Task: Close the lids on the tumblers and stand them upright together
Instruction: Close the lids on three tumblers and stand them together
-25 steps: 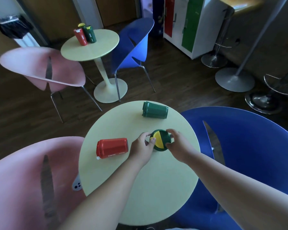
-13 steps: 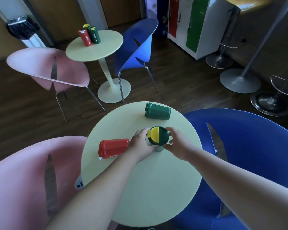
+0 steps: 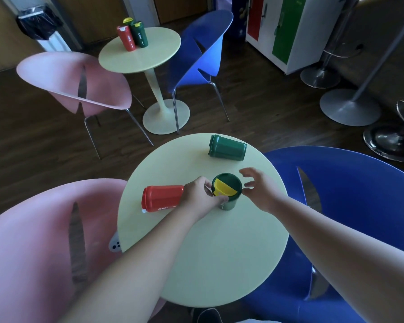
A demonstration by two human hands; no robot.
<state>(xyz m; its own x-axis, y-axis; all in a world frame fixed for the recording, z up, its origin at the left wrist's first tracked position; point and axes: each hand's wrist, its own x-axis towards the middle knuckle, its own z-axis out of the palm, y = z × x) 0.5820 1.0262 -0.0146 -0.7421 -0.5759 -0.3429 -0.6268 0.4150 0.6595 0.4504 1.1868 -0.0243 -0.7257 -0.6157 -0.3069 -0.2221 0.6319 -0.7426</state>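
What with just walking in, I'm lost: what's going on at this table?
A person's left hand grips a dark green tumbler with a yellow flip lid, upright on the round pale yellow table. The right hand is open beside its lid. A red tumbler and a second green tumbler lie on their sides.

the round pale yellow table top in the centre looks smooth and matt. the red plastic tumbler and the upright dark green plastic tumbler have a soft sheen. the pink moulded plastic chair, lower left, is glossy.
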